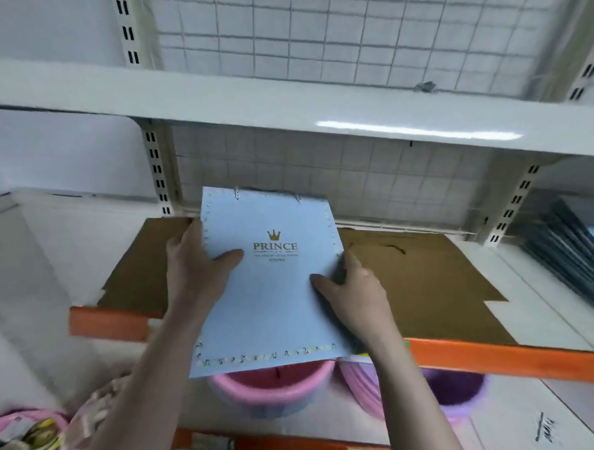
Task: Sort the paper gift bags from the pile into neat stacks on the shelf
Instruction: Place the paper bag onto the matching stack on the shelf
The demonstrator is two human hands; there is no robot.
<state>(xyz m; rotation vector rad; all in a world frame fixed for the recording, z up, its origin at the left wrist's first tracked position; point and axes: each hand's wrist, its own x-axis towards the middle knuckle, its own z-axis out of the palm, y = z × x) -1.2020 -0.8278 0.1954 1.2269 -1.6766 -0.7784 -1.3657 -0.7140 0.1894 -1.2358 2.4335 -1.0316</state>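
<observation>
A flat light-blue paper gift bag [272,291] with a gold crown and the word PRINCE lies tilted over the front of the shelf [487,357], its handle end toward the back wire grid. My left hand [193,264] grips its left edge, thumb on top. On the other side my right hand [354,288] grips the right edge, thumb pressed on the face. The bag's lower end hangs past the orange shelf lip. Brown cardboard [422,284] lines the shelf under it.
An upper white shelf [294,102] overhangs the space. Dark flat items [567,236] lean in the bay to the right. Pink [268,390] and purple [451,391] plastic tubs sit on the level below. Colourful goods [24,430] lie at bottom left.
</observation>
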